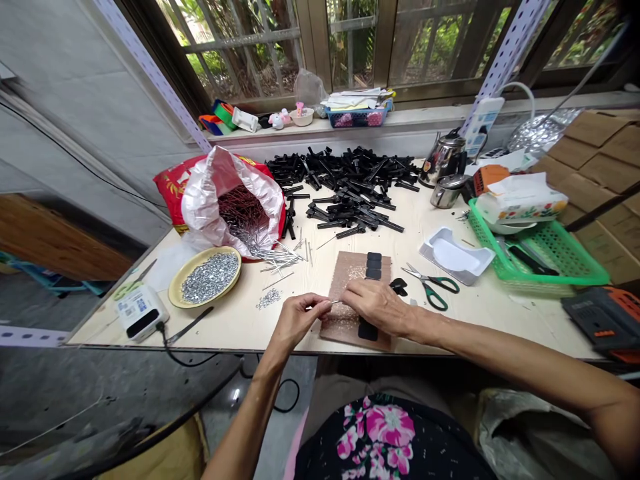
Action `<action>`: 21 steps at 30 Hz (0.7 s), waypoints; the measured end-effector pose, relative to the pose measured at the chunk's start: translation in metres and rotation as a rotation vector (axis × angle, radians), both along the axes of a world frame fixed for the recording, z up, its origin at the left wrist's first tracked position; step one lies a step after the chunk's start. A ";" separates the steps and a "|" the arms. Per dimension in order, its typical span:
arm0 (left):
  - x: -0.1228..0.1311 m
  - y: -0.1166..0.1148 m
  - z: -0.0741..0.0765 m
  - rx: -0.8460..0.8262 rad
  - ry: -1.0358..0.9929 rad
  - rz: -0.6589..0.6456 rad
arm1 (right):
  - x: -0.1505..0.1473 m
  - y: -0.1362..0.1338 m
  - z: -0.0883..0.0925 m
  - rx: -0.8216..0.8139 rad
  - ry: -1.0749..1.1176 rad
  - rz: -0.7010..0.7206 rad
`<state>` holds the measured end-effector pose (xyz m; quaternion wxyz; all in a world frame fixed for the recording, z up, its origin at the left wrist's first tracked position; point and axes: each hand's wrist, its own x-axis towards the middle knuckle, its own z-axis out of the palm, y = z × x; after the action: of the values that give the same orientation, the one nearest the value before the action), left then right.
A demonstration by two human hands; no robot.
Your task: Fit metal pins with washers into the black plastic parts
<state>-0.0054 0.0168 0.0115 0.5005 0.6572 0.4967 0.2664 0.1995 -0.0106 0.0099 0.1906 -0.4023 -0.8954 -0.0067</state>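
Note:
My left hand [296, 319] is closed in a pinch on a thin metal pin [334, 303] near the table's front edge. My right hand [376, 304] is closed too, its fingertips meeting the pin's other end over a brown board [350, 267]. Black blocks [373, 265] lie on that board, and one black piece [368, 331] shows below my right hand. A small heap of silver bits [269, 298] lies just left of my left hand.
A yellow dish of silver pieces [206, 280], a bag of long pins [235, 207], a pile of black plastic parts [345, 183], scissors [433, 285], a white tray [455, 257], a green basket [545, 257], kettles [445, 160] and a white charger [139, 311] stand around.

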 end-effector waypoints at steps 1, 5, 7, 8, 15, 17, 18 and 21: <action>0.001 0.000 -0.001 0.009 -0.002 -0.025 | 0.002 -0.001 -0.001 -0.006 0.001 0.000; 0.009 -0.001 -0.010 0.112 -0.065 0.023 | 0.030 0.009 -0.004 -0.109 0.127 -0.157; 0.014 -0.003 -0.018 0.188 -0.038 0.094 | 0.055 0.025 -0.007 -0.139 0.163 -0.278; 0.016 -0.005 -0.023 0.239 0.001 0.118 | 0.067 0.033 -0.009 -0.145 0.165 -0.338; 0.034 -0.018 -0.065 0.614 0.244 0.122 | 0.070 0.008 -0.050 -0.126 0.189 -0.231; 0.037 -0.018 -0.072 0.644 0.274 0.122 | 0.060 -0.006 -0.057 -0.112 0.204 -0.113; 0.038 -0.018 -0.074 0.659 0.288 0.116 | 0.058 -0.007 -0.057 -0.108 0.211 -0.111; 0.038 -0.016 -0.077 0.714 0.323 0.083 | 0.065 0.009 -0.049 -0.092 0.235 -0.304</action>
<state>0.0330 0.0010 -0.0657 0.1443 0.8027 0.4713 0.3357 0.2648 -0.0016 -0.0392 0.2722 -0.5390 -0.7954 0.0524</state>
